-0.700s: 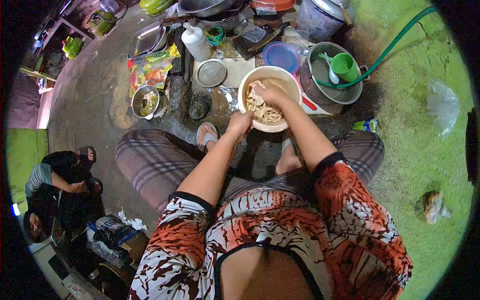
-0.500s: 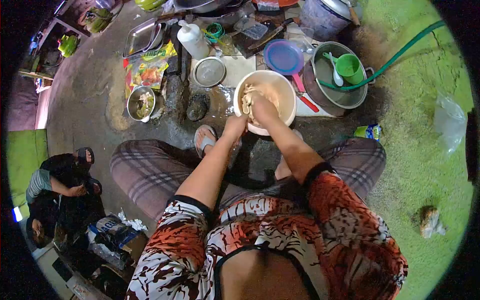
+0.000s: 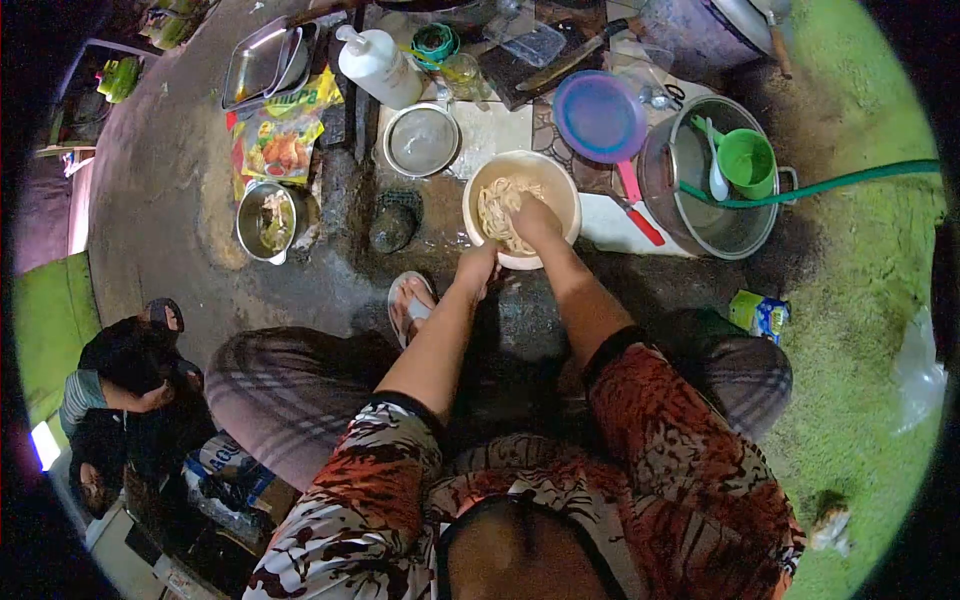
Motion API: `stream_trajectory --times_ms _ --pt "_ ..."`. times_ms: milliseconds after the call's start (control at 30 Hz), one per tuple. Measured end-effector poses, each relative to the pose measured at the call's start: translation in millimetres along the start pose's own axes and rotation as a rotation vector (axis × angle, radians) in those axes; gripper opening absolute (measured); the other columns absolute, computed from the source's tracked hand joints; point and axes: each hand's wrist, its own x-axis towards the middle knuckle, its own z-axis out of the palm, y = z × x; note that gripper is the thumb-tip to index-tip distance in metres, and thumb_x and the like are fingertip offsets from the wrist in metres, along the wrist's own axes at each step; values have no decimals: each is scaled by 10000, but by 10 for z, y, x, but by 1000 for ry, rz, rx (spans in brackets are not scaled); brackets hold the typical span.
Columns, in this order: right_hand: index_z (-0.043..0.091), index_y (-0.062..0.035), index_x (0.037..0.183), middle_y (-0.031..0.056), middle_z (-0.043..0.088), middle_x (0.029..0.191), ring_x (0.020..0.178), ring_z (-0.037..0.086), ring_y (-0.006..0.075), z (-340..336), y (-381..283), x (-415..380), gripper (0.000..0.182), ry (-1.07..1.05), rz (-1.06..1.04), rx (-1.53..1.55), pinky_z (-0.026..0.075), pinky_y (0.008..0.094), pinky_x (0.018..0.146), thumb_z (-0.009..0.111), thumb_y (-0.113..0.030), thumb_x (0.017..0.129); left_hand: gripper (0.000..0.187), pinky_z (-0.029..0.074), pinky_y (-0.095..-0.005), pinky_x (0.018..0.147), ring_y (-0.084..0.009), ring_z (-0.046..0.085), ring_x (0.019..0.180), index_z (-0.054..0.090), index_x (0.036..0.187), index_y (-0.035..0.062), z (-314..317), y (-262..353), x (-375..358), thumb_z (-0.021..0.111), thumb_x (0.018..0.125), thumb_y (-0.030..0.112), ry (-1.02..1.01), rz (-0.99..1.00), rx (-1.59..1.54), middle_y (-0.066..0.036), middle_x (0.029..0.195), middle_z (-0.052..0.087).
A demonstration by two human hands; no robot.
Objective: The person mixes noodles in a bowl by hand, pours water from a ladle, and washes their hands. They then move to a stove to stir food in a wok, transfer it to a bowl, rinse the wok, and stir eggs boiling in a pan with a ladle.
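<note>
A cream-coloured bowl point(image 3: 571, 205) stands on the floor in front of me, holding pale, wet strips of food point(image 3: 496, 212) in a little liquid. At its near left rim, my left hand point(image 3: 478, 268) is closed round the edge. My right hand point(image 3: 537, 222) reaches into the bowl, its fingers down among the strips and partly hidden by them. Behind the bowl lie a round sieve point(image 3: 421, 140) and a blue-purple strainer point(image 3: 599, 116) with a pink handle. A red-handled knife point(image 3: 645, 226) rests just right of the bowl.
To the right, a large pot point(image 3: 715, 236) holds a green dipper point(image 3: 747, 160) and a white spoon; a green hose point(image 3: 850, 183) runs into it. Left are a small metal pot point(image 3: 266, 222), seasoning packets point(image 3: 283, 145) and a white pump bottle point(image 3: 381, 70). Another person point(image 3: 130, 400) sits at far left.
My right hand has shifted slightly within the bowl, and more of the strips show on the left. My left hand stays on the rim. The whole view has moved a little.
</note>
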Motion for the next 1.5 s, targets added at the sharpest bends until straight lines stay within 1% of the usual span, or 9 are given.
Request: stream_trajectory --times_ms 200,300,400,600,667,767,867,1067,1500 --pt "432 -35 1240 262 572 1059 1009 553 367 172 304 438 494 178 -88 277 425 394 870 561 -148 776 352 369 -300 403 -167 468 414 545 611 -8 -6 20 588 559 768 307 -63 -42 279 -82 561 542" --pt "519 -21 1135 220 621 918 860 612 334 159 631 504 402 126 -158 -163 480 381 749 588 -157 763 445 383 -314 415 -162 467 412 535 582 0 -86 -63 741 517 803 386 -41 -17 381 -80 559 540" --pt "604 -12 970 196 632 810 768 627 313 -62 643 446 254 376 -272 34 489 373 686 577 -144 755 591 476 -427 645 -349 630 732 605 725 -50 -270 -153 928 450 825 512 251 197 968 -210 764 632" --pt "637 -34 819 93 645 718 676 620 170 -580 36 42 144 143 -298 6 470 290 606 601 -159 757 369 510 -408 673 -346 623 775 605 899 -31 -458 -37 773 347 909 232 304 535 940 -200 862 634" --pt "625 -38 836 58 645 751 648 594 117 -775 -321 -288 131 -227 -220 558 460 288 573 619 -147 763 304 517 -335 532 -267 618 673 573 1004 10 -280 139 756 360 912 206 -146 55 -455 -145 841 620" --pt "619 -32 897 56 652 798 654 599 124 -870 -554 -498 156 -178 -672 302 463 292 580 626 -134 779 262 520 -276 512 -204 598 626 522 1047 14 -23 717 228 387 924 203 -303 65 -346 -114 830 598" --pt "637 -51 858 67 646 720 630 615 149 -1045 -803 -810 201 155 -472 86 489 319 595 680 -180 711 258 533 -270 544 -192 603 625 525 1018 5 112 1062 -190 397 930 212 -441 161 -274 -107 823 603" --pt "653 -68 899 67 665 724 653 628 144 -1431 -968 -1245 267 -88 -561 250 500 315 619 695 -174 658 211 544 -281 638 -192 609 667 541 986 -19 -85 1346 -983 440 917 152 -312 150 109 -100 812 605" --pt "624 13 894 230 611 916 863 600 359 -1219 -1229 -1702 226 243 -571 -447 480 429 746 576 -148 743 119 520 -222 642 -152 619 694 596 866 -6 -232 1240 -1199 502 861 66 -298 329 171 -78 821 635"
